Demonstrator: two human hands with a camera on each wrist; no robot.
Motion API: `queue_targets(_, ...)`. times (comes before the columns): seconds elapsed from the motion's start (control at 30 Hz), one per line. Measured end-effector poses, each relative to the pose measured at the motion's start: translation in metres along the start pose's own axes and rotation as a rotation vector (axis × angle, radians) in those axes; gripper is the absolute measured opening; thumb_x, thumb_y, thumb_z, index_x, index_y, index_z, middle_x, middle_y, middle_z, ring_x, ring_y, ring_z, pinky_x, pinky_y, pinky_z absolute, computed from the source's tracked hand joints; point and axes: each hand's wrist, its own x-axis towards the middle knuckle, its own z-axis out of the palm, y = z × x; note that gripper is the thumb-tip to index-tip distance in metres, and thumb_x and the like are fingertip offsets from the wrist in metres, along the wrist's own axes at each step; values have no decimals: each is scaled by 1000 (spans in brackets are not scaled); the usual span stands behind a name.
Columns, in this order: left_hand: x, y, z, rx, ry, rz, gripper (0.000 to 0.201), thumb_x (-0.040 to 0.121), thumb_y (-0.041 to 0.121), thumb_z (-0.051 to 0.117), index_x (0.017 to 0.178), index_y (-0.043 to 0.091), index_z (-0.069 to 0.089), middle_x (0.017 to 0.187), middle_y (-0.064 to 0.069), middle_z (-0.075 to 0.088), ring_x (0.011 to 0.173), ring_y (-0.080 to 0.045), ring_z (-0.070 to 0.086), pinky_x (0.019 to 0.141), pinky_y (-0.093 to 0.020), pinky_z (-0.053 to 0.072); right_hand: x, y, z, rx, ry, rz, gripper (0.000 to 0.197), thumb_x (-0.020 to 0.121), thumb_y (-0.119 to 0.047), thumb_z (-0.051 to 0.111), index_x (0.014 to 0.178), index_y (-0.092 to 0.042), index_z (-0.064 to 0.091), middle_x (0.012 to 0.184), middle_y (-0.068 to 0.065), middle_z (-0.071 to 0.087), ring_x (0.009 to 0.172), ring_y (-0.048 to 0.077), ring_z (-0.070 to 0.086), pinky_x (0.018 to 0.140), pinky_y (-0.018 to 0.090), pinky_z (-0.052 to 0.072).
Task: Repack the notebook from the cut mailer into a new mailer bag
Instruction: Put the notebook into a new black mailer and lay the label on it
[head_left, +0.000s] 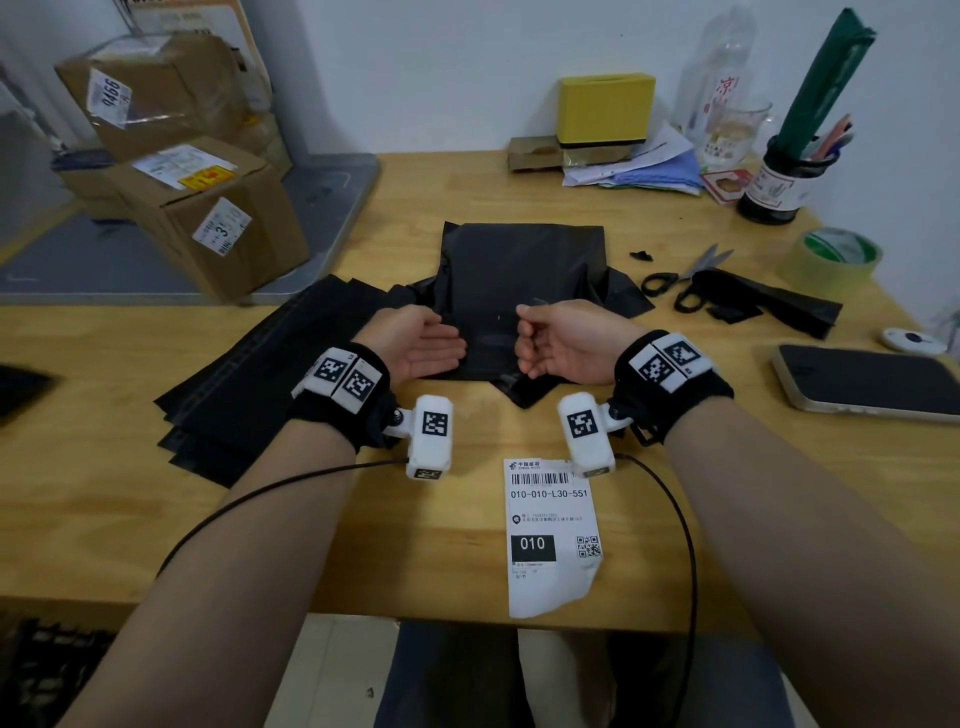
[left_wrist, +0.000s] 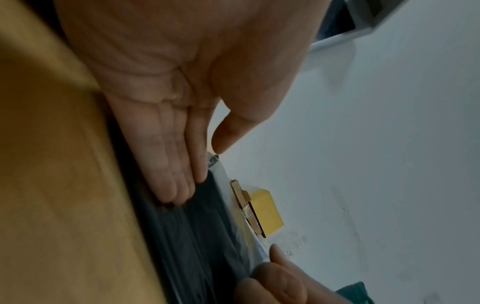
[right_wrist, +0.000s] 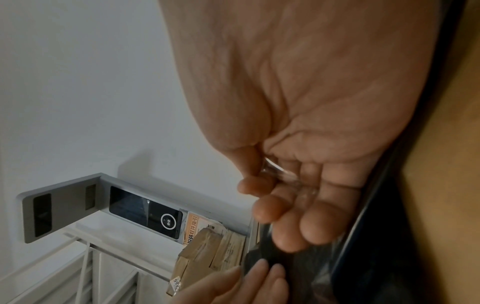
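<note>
On the wooden worktop, my flat left fingers steady the black bag while my right fingers pinch a clear strip, probably to seal it.

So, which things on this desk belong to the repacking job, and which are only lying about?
Part of the job:
black mailer
stack of spare mailers
shipping label
scissors
tape roll

Lying about:
phone
yellow box
cardboard boxes
pen pot

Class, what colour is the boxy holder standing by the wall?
Yellow holder with a black base; head view shows it best.
</note>
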Motion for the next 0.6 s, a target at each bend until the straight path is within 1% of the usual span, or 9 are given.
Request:
queue_targets(0.1, 0, 0, -1, 32, 103, 145, 28, 102, 14, 47, 110, -6, 65, 104, -19, 72, 90, -25, 71, 68, -27, 60, 0, 1, 0, 10, 3, -7, 39, 109, -31, 41, 74, -15, 48, 66, 6, 54, 61, 20, 59, 62, 29, 49)
queue_targets(0.13, 0, 0, 2, 17, 106, 178, 28, 102, 14, 47, 111, -6, 64, 104, -19, 72, 88, -25, 72, 67, -27, 61, -1, 1, 0, 9, 9, -8, 39, 109, -31, 41, 74, -15, 48, 65, 6, 54, 61, 20, 59, 62, 29, 50)
queue_targets(0.2, -4, -1, 10, -54, 21, 193, 27, 103, 16, 47, 110, -4, 65, 102, -18, 73, 83, -24, 73, 66, -28, 62, -1, 1, 2, 3, 15, -10, 39, 109, -31, 41, 75, -15, 49, 64, 5, 54, 61, 20, 59, 63, 29, 49)
queue_targets(0.3, -9, -4, 27, -83, -146, 111, 34, 105, 23, 44, 109, -2, 67, 98, -17, 74, 79, -23, 74, 66, -29, 62, -2, 2, 5, 14, 44, -20, 38, 109, -32, 42, 77, -14, 51, 64, 5, 56, 61, 20, 59, 63, 29, 49)
queue_targets(0.33, -8, -6, 32, -61, -170, 82, 37, 106, 24, 41, 111, -4, 66, 101, -18, 74, 84, -25, 74, 68, -30, 62, -2, 2, 6, 31, 61, -25, 39, 109, -32, 42, 77, -13, 52, 64, 5, 56, 61, 20, 59, 63, 29, 49)
queue_targets(0.43, -5, -12, 36, -75, -167, 21, 43, 109, 20, 30, 124, -11, 56, 118, -27, 66, 110, -35, 67, 72, -33, 58, -4, 4, 7, 53, 86, -36, 39, 110, -31, 41, 77, -12, 52, 64, 7, 56, 62, 22, 58, 62, 29, 50)
queue_targets(0.47, -4, -13, 34, -105, -172, 6, 44, 110, 19, 28, 126, -12, 54, 118, -28, 66, 110, -35, 66, 72, -33, 58, -5, 3, 7, 36, 83, -40, 39, 110, -31, 41, 78, -12, 53, 64, 7, 56, 63, 22, 57, 62, 29, 50)
queue_targets(0.53, -3, -13, 29, -153, -203, -25, 42, 109, 18, 29, 126, -12, 54, 108, -26, 69, 98, -31, 70, 70, -33, 61, -6, -3, 7, -10, 64, -53, 36, 109, -31, 42, 81, -12, 55, 65, 7, 58, 62, 22, 58, 61, 30, 49)
queue_targets(0.6, -1, -12, 24, -166, -222, -40, 40, 108, 18, 32, 117, -11, 58, 96, -23, 73, 89, -29, 72, 71, -34, 62, -7, -14, 13, -6, 31, -78, 33, 109, -30, 44, 86, -10, 57, 65, 8, 61, 61, 23, 61, 60, 31, 52)
